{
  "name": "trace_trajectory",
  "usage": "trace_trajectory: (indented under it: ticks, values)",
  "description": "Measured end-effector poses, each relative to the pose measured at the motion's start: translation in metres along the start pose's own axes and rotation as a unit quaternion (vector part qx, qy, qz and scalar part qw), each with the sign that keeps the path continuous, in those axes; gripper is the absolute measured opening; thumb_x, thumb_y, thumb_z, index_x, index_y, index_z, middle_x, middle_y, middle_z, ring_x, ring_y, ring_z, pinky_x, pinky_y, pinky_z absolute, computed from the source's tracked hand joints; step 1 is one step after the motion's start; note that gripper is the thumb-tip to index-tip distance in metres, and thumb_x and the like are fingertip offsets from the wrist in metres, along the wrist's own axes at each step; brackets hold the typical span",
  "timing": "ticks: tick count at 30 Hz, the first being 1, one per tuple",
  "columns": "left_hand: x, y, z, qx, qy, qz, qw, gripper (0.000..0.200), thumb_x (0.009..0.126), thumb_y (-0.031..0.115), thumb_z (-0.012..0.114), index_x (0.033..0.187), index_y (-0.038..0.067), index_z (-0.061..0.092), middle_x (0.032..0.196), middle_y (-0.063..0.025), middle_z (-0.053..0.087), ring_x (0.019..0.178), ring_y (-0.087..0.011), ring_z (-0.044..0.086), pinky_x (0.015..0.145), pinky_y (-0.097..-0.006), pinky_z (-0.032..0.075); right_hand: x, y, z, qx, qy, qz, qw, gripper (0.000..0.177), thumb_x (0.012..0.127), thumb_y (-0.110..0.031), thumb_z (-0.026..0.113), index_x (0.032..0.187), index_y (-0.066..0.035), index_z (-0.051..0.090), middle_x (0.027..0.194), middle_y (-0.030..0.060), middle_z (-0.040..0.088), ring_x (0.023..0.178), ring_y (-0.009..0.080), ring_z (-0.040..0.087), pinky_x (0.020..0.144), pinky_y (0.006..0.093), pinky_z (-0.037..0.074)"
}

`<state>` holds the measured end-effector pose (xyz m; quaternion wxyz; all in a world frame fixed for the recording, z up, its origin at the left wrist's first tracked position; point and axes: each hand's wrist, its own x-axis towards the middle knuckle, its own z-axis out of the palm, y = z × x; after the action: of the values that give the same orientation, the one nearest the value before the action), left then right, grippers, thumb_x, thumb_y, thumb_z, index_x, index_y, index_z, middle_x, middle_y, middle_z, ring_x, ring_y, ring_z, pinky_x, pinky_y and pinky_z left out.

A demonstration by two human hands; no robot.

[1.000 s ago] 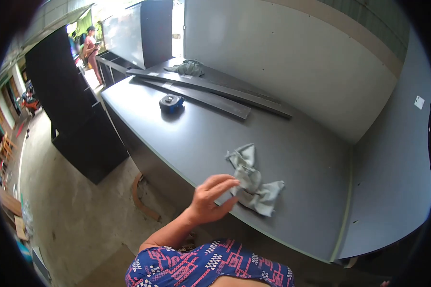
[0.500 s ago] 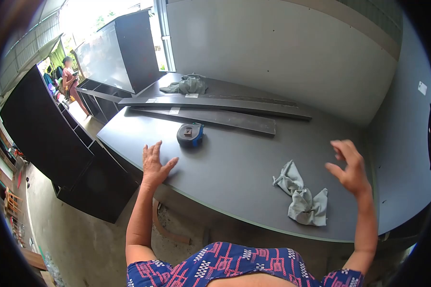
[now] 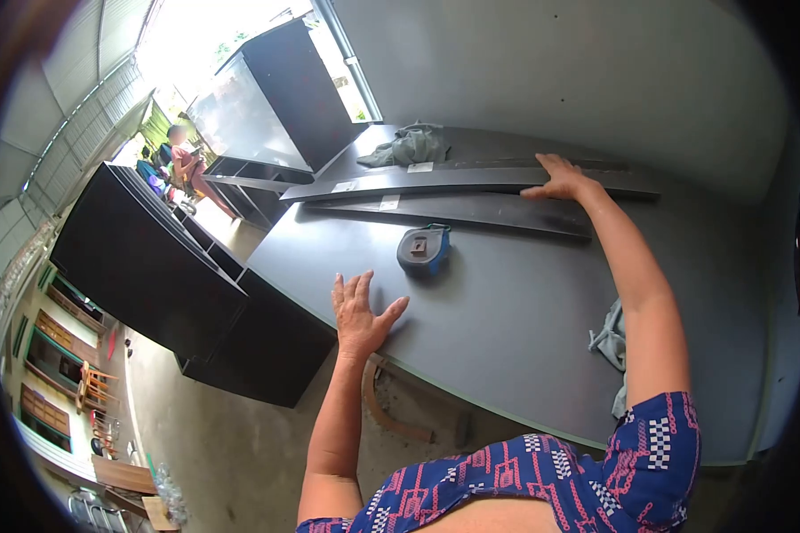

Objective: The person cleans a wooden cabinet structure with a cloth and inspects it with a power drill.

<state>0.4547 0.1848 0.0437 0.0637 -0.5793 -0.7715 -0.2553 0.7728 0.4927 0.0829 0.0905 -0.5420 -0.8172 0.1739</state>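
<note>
My left hand (image 3: 364, 318) hovers over the near edge of the grey panel (image 3: 498, 311), fingers spread and holding nothing. Just beyond it sits a black and blue tape measure (image 3: 423, 250). My right hand (image 3: 560, 178) is stretched across the panel, its thumb and fingers apart around the far long dark board (image 3: 471, 183). A second dark board (image 3: 489, 216) lies at a slight angle on the near side of the first. Under my right forearm a crumpled pale cloth (image 3: 610, 342) shows only in part.
Another grey-green cloth (image 3: 409, 145) lies at the back of the panel. A tall grey panel (image 3: 542, 71) stands behind. Dark cabinets (image 3: 151, 266) stand to the left, another cabinet (image 3: 284, 89) at the back. A person (image 3: 191, 169) stands in the distance. A curved strip (image 3: 387, 417) lies below.
My right hand has moved from beside the pale cloth, forward and left to the boards. My left hand stays open near the edge. The view has turned, shifting the scene rightward.
</note>
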Motion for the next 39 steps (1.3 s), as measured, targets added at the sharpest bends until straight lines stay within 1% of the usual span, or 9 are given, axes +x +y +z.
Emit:
trace_trajectory:
  ticks: [1, 7, 10, 13, 17, 23, 26, 32, 39]
  values:
    - [0.001, 0.001, -0.001, 0.002, -0.008, -0.008, 1.000, 0.078, 0.072, 0.055, 0.069, 0.129, 0.006, 0.049, 0.132, -0.0176, 0.047, 0.136, -0.0394, 0.023, 0.111, -0.0481, 0.019, 0.011, -0.004, 0.005, 0.012, -0.001, -0.005, 1.000, 0.122, 0.052, -0.077, 0.066, 0.146, -0.010, 0.025, 0.152, 0.0173, 0.017, 0.143, 0.0282, 0.009, 0.114, 0.0534, 0.006]
    - [0.003, 0.005, -0.003, 0.000, -0.030, -0.025, 0.999, 0.079, 0.072, 0.055, 0.069, 0.130, 0.006, 0.048, 0.134, -0.0169, 0.045, 0.137, -0.0378, 0.022, 0.112, -0.0477, 0.018, 0.031, -0.023, 0.020, -0.041, -0.039, 0.016, 0.998, 0.122, 0.050, -0.074, 0.070, 0.146, -0.014, 0.025, 0.152, 0.0149, 0.017, 0.143, 0.0281, 0.006, 0.114, 0.0540, 0.003]
    - [0.003, 0.006, -0.005, 0.000, -0.037, -0.031, 0.999, 0.080, 0.072, 0.055, 0.070, 0.131, 0.007, 0.048, 0.135, -0.0163, 0.045, 0.138, -0.0373, 0.021, 0.112, -0.0476, 0.018, 0.028, -0.028, 0.013, -0.055, -0.044, 0.023, 0.997, 0.122, 0.050, -0.074, 0.070, 0.147, -0.015, 0.024, 0.152, 0.0146, 0.018, 0.143, 0.0273, 0.007, 0.114, 0.0548, 0.003]
    - [0.002, 0.006, -0.005, 0.004, -0.036, -0.034, 0.999, 0.080, 0.071, 0.055, 0.070, 0.131, 0.007, 0.048, 0.135, -0.0157, 0.045, 0.138, -0.0368, 0.021, 0.112, -0.0475, 0.018, 0.032, -0.026, 0.005, -0.060, -0.026, 0.041, 0.997, 0.116, 0.054, -0.080, 0.062, 0.146, -0.019, 0.027, 0.152, 0.0135, 0.017, 0.143, 0.0289, 0.007, 0.114, 0.0549, 0.006]
    - [0.002, 0.006, -0.006, -0.004, -0.035, -0.031, 0.999, 0.080, 0.071, 0.056, 0.070, 0.130, 0.007, 0.049, 0.135, -0.0156, 0.046, 0.138, -0.0369, 0.021, 0.112, -0.0476, 0.019, 0.042, -0.033, 0.008, -0.078, -0.024, 0.079, 0.994, 0.113, 0.055, -0.085, 0.056, 0.137, -0.010, 0.044, 0.149, 0.0161, 0.023, 0.141, 0.0315, 0.012, 0.112, 0.0565, 0.005]
    - [0.001, 0.006, -0.006, -0.002, -0.033, -0.026, 0.999, 0.080, 0.071, 0.057, 0.069, 0.130, 0.007, 0.049, 0.134, -0.0154, 0.046, 0.138, -0.0375, 0.022, 0.112, -0.0482, 0.018, 0.050, -0.019, 0.019, -0.079, -0.015, 0.016, 0.997, 0.124, 0.052, -0.086, 0.057, 0.145, -0.008, 0.029, 0.153, 0.0152, 0.013, 0.143, 0.0315, 0.004, 0.113, 0.0562, 0.001]
    - [0.001, 0.004, -0.004, 0.002, -0.041, -0.023, 0.999, 0.080, 0.071, 0.057, 0.068, 0.130, 0.006, 0.049, 0.134, -0.0151, 0.046, 0.138, -0.0378, 0.022, 0.113, -0.0492, 0.016, 0.055, -0.019, 0.018, -0.029, -0.047, 0.016, 0.998, 0.125, 0.052, -0.085, 0.057, 0.147, -0.010, 0.023, 0.154, 0.0149, 0.010, 0.143, 0.0318, 0.001, 0.114, 0.0549, 0.000]
    - [0.001, 0.003, -0.005, -0.004, -0.044, -0.024, 0.999, 0.080, 0.071, 0.058, 0.069, 0.130, 0.007, 0.049, 0.135, -0.0148, 0.045, 0.138, -0.0382, 0.022, 0.113, -0.0502, 0.016, 0.047, -0.044, 0.012, -0.050, -0.062, 0.050, 0.996, 0.116, 0.054, -0.083, 0.059, 0.146, -0.019, 0.028, 0.152, 0.0153, 0.018, 0.142, 0.0340, 0.007, 0.114, 0.0522, 0.005]
    - [0.003, 0.004, -0.005, -0.005, -0.048, -0.027, 0.998, 0.082, 0.071, 0.060, 0.068, 0.130, 0.006, 0.049, 0.136, -0.0156, 0.044, 0.138, -0.0380, 0.021, 0.112, -0.0507, 0.015, 0.031, -0.043, 0.031, -0.002, -0.026, 0.012, 1.000, 0.120, 0.050, -0.078, 0.066, 0.143, -0.010, 0.033, 0.147, 0.0252, 0.022, 0.140, 0.0378, 0.012, 0.113, 0.0517, 0.009]
